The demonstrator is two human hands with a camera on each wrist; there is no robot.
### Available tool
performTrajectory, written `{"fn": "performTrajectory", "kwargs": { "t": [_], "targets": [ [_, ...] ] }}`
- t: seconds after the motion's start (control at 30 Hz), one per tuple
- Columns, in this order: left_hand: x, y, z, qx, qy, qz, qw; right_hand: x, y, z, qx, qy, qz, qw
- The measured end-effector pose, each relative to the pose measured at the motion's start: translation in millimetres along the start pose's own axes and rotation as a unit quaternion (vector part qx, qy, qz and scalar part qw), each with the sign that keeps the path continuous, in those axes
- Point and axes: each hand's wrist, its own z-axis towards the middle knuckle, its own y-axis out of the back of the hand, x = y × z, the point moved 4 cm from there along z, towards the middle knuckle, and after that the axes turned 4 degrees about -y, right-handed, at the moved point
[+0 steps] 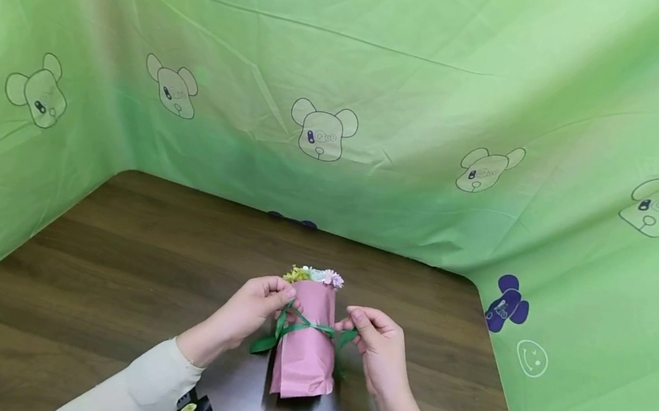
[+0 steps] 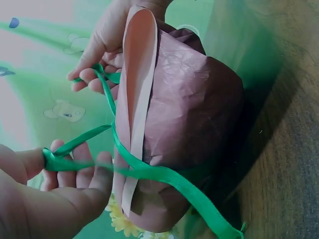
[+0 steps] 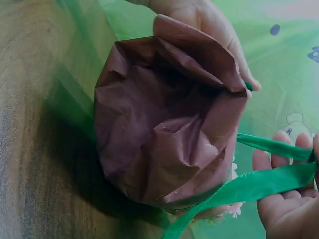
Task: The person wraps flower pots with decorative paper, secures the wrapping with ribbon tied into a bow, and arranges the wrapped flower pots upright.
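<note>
A bouquet wrapped in pink paper [image 1: 305, 365] lies on the table, its yellow, white and lilac flowers [image 1: 314, 275] showing at the far end. Around its middle runs a green ribbon [image 2: 174, 181], crossed on top. On the bouquet's left side, my left hand [image 1: 253, 304] pinches a loop of that ribbon between thumb and fingers. Opposite it, my right hand [image 1: 379, 351] pinches another looped part of the ribbon. Loose ribbon hangs down on both sides. In the right wrist view the folded, crumpled bottom of the wrapping [image 3: 159, 134] faces the camera.
The dark wooden table [image 1: 100, 285] carries the bouquet near its front. Green cloth [image 1: 339, 58] printed with bear heads encloses the table at the back, left and right. Black straps with camera mounts [image 1: 196, 406] sit at both wrists.
</note>
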Motion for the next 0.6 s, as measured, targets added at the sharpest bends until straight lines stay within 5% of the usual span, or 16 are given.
{"fn": "performTrajectory", "kwargs": {
  "t": [0.3, 0.6],
  "targets": [
    [-1.9, -7.3, -1.2, 0.047, -0.015, -0.01, 0.9987, -3.2, 0.9, 0.3, -0.066, -0.033, -0.053, 0.9958],
    [-4.4, -12.4, -0.9, 0.055, -0.047, -0.007, 0.9974, 4.9, -6.3, 0.0, 0.004, 0.023, -0.088, 0.9959]
  ]
}}
